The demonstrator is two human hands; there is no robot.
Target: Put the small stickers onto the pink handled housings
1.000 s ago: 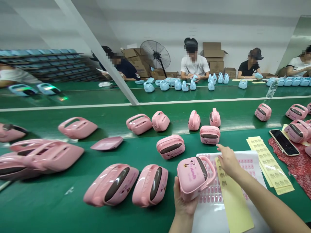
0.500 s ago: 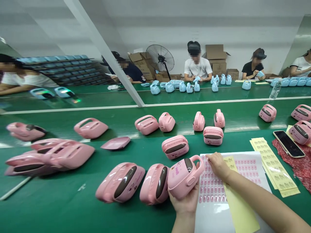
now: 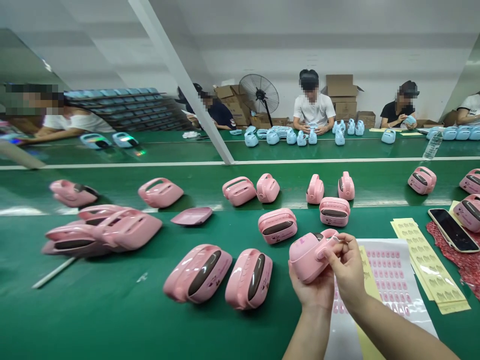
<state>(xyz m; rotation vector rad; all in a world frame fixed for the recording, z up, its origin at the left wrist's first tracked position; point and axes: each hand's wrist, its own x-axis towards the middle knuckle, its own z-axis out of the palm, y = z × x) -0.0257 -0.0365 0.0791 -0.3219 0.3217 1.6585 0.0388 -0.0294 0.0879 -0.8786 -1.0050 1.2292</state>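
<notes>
My left hand cradles a pink speaker housing from below, its fingers wrapped round the base. The housing is tilted and has a loop handle and a dark panel on top. My right hand is closed at the handle's side end, thumb pressed on the side and fingers about the handle; any small sticker under them is hidden. Beneath my forearms lies a white sheet of small pink oval stickers, with a yellow sticker strip across it. Two more pink housings stand just to the left.
More pink housings stand across the green bench, and several lie clustered at left. Right are yellow sticker sheets and a phone on red wrap. Co-workers sit opposite behind blue housings; a slanted post rises between.
My right hand has left the sticker sheet and come to the housing's handle. The housing is turned in my left hand and brought right, away from its neighbours. The view has shifted left.
</notes>
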